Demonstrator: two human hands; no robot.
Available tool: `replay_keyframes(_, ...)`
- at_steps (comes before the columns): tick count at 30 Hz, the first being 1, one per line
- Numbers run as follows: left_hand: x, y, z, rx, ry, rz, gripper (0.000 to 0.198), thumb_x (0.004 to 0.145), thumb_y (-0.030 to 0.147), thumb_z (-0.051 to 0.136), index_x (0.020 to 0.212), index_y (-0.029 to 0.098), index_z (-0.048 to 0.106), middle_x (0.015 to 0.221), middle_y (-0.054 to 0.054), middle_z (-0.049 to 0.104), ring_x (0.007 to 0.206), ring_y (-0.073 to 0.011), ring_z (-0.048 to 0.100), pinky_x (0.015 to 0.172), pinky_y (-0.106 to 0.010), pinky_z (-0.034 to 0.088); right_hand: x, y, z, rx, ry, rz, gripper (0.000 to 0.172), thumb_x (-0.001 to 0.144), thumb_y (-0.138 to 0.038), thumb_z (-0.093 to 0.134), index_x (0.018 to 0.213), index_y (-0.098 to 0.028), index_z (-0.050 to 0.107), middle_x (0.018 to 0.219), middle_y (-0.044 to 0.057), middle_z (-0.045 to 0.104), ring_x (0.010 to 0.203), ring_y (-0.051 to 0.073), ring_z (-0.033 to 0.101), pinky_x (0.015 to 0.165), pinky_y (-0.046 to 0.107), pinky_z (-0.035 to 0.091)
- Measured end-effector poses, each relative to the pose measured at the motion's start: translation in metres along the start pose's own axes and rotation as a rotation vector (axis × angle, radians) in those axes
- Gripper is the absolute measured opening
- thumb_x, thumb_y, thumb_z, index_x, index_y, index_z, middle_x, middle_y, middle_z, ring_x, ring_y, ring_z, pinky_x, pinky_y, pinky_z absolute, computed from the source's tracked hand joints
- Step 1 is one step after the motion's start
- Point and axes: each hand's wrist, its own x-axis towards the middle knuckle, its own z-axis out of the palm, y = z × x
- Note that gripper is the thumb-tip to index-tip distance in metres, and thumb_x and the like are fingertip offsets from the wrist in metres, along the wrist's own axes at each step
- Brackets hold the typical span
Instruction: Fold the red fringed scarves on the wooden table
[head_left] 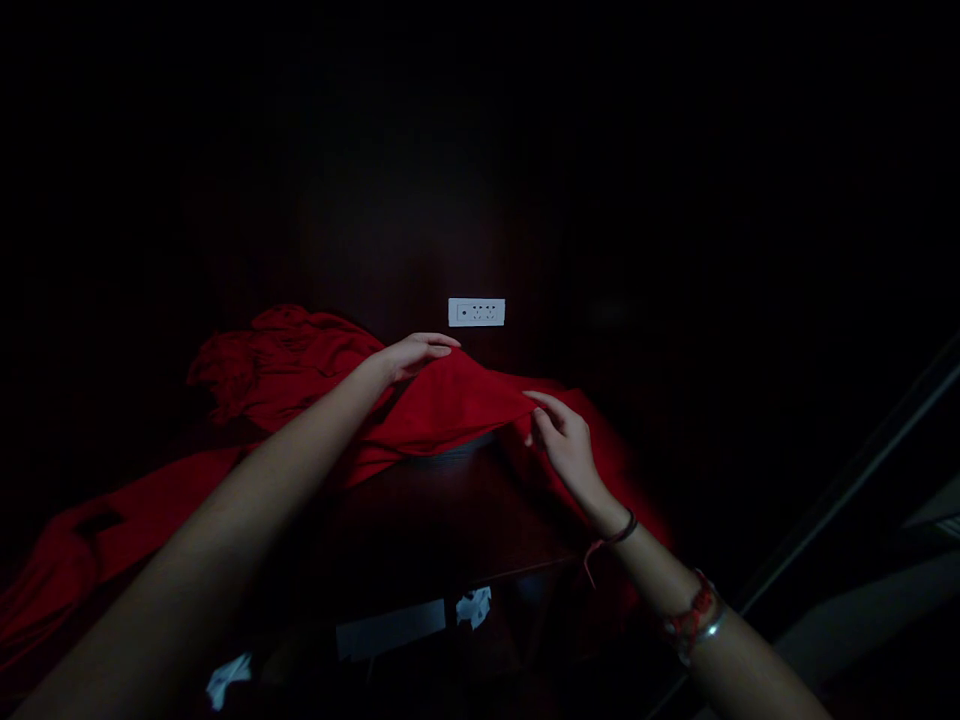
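Observation:
A large red cloth [457, 405] lies bunched across a dark table [465, 510], trailing off to the lower left and hanging down at the right. My left hand [420, 355] is closed on the cloth's raised upper edge, its fingers pointing right. With thumb and fingers pinched, my right hand [562, 435] holds a corner of the same cloth. Between the two hands the fabric is drawn into a taut, lifted fold. Whether the cloth is a garment or a plain sheet cannot be told in this dim light.
A white socket panel [476, 312] is on the dark wall behind the table. Below the tabletop, pale papers or scraps [391, 630] show in the shadow. A slanting pale edge [847, 480] runs along the right side. Most of the surroundings are too dark to make out.

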Motion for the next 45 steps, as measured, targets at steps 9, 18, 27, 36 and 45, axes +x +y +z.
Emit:
replay_keyframes(9,0.078,0.002,0.115,0.105,-0.153,0.070,0.034,0.070,0.010,0.050,0.104,0.013,0.052,0.082,-0.006,0.060,0.069,-0.0117,0.056,0.066,-0.026,0.044,-0.001,0.071,-0.061,0.194,0.387,0.268,0.040,0.072,-0.027,0.035,0.102,-0.010,0.053,0.048,0.000,0.054,0.039,0.011,0.047,0.040,0.022,0.037)
replay_keyframes(18,0.090,-0.045,0.188,0.917,-0.041,0.323,0.046,0.069,0.019,0.052,0.114,0.018,0.043,0.122,-0.010,0.036,0.112,-0.0253,0.032,0.091,-0.040,0.029,-0.017,0.111,-0.073,-0.526,0.272,0.382,0.035,0.074,-0.012,0.031,0.097,-0.011,0.056,0.089,0.011,0.060,0.079,0.018,0.054,0.069,0.026,0.040)
replay_keyframes(27,-0.052,-0.071,0.082,1.471,-0.252,0.477,0.052,0.075,0.043,0.044,0.122,0.024,0.033,0.123,-0.007,0.035,0.112,-0.0224,0.031,0.090,-0.036,0.027,-0.016,0.080,-0.069,-0.980,-0.116,-0.207,0.028,0.079,-0.016,0.039,0.100,-0.024,0.056,0.101,0.008,0.050,0.088,0.021,0.040,0.069,0.031,0.031)
replay_keyframes(36,-0.092,-0.095,0.027,1.665,0.041,0.112,0.060,0.074,0.032,0.043,0.129,0.028,0.018,0.130,-0.010,0.027,0.116,-0.0282,0.026,0.086,-0.044,0.027,-0.016,0.060,-0.049,-0.886,-0.456,-0.426,0.031,0.080,-0.033,0.041,0.108,-0.022,0.049,0.097,0.007,0.053,0.091,0.020,0.040,0.077,0.032,0.027)
replay_keyframes(45,-0.170,-0.099,-0.052,1.386,0.154,-0.474,0.081,0.069,0.042,0.048,0.131,0.015,0.005,0.119,-0.015,0.042,0.102,-0.0247,0.045,0.079,-0.030,0.036,0.003,0.057,-0.024,-0.998,-0.491,-0.334,0.020,0.082,-0.021,0.037,0.086,-0.016,0.056,0.085,0.009,0.059,0.079,0.017,0.051,0.068,0.026,0.031)
